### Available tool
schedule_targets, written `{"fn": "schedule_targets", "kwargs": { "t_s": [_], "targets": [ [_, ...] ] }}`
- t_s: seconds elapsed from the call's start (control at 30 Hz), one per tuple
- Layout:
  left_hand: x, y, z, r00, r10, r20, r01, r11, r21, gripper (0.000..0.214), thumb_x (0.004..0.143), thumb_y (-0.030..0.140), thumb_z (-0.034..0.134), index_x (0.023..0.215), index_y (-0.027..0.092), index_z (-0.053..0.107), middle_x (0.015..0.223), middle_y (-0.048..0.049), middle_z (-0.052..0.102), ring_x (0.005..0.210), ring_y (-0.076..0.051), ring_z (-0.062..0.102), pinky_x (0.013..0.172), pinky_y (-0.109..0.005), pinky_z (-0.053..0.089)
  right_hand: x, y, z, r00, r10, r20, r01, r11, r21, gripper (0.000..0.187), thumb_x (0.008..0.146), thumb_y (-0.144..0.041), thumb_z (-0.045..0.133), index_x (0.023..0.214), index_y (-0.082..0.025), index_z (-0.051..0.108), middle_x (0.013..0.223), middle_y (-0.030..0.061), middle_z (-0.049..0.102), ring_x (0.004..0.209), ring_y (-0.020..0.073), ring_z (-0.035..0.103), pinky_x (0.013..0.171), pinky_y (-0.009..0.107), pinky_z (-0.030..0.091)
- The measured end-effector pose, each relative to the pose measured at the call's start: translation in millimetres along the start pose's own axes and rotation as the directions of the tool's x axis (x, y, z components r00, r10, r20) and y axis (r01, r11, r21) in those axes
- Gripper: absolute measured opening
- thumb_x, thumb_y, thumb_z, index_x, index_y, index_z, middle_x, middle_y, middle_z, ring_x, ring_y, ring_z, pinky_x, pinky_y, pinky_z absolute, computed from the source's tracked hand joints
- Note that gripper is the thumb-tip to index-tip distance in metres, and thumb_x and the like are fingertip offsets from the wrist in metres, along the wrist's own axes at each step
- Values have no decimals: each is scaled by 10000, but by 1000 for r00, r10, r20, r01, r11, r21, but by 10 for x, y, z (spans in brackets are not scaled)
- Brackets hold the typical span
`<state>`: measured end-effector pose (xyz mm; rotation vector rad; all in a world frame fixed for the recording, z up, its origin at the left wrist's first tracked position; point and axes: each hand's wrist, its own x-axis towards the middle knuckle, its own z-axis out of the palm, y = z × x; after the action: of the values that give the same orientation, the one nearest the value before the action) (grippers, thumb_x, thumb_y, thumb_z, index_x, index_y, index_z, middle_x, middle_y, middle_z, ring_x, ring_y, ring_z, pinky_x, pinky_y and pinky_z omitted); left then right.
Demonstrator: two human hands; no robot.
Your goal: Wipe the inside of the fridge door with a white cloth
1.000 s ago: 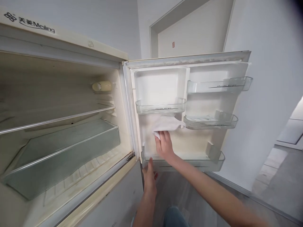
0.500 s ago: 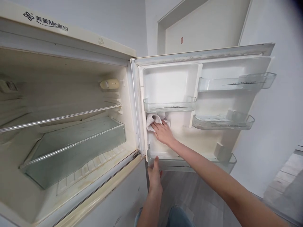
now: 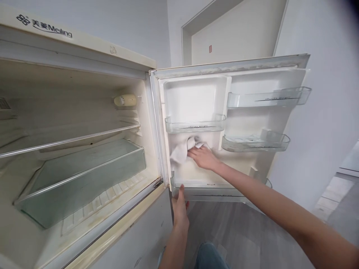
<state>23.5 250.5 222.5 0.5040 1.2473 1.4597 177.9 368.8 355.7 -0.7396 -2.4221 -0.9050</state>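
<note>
A white cloth (image 3: 180, 152) lies against the inner face of the open refrigerator door (image 3: 196, 97). My right hand (image 3: 203, 157) grips this cloth with its fingers, just under the upper-left door shelf (image 3: 196, 126). Part of the cloth hangs loose to the left of the fingers and looks blurred. Below, my left hand (image 3: 180, 203) holds the left end of the clear bottom door shelf (image 3: 213, 193), thumb up on its front and fingers curled underneath.
The refrigerator compartment (image 3: 84, 87) stands open at left, with a glass shelf (image 3: 73, 141) and a greenish clear drawer (image 3: 84, 183). Two more door shelves (image 3: 269, 98) sit at the door's right. A wall (image 3: 322, 93) rises beyond. Grey floor (image 3: 246, 235) shows below.
My right hand and the cloth have moved slightly right and down across the door panel, and the cloth hangs looser. My left hand keeps its hold. The whole view has shifted a little.
</note>
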Motion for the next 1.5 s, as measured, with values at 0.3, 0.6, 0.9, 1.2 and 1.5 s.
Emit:
{"fn": "schedule_targets", "kwargs": {
  "t_s": [0.3,0.6,0.9,1.2,1.5],
  "targets": [
    [25,20,-14,998,-31,60,31,1000,3,671,611,707,646,1111,259,622,1270,-62,638,1183,-251,572,788,-320,504,13,-45,-36,960,259,-108,-268,959,-87,367,863,-211,543,1222,-139,561,1192,136,616,1139,294,495,1002,422,317],
    [8,40,22,999,-25,46,25,1000,7,642,622,689,651,1089,248,645,1239,-67,659,1149,-250,594,755,-322,516,-876,235,63,931,-335,146,344,938,-38,314,947,-156,425,1179,-236,621,1175,49,647,1121,162,549,924,318,396],
    [1,58,37,998,-63,29,63,998,9,663,604,685,675,1120,273,614,1321,-59,615,1214,-270,557,868,-365,522,-1291,747,-355,989,2,145,37,963,-267,337,896,-75,436,1125,-220,638,1022,38,699,923,175,615,651,270,420],
    [46,11,89,998,-68,6,68,997,34,643,593,705,664,1046,250,622,1259,-85,635,1179,-276,568,868,-375,515,-1824,933,-584,988,154,-8,-135,839,-527,287,835,-19,480,1014,-135,673,986,106,679,965,256,572,823,364,406],
    [4,27,141,998,-62,-3,62,998,19,651,592,702,670,1043,236,615,1274,-85,626,1185,-263,564,909,-395,509,-1875,816,-514,936,334,114,-239,839,-489,301,821,-8,444,979,-117,676,1126,133,644,1080,293,535,875,394,413]
  ]
}}
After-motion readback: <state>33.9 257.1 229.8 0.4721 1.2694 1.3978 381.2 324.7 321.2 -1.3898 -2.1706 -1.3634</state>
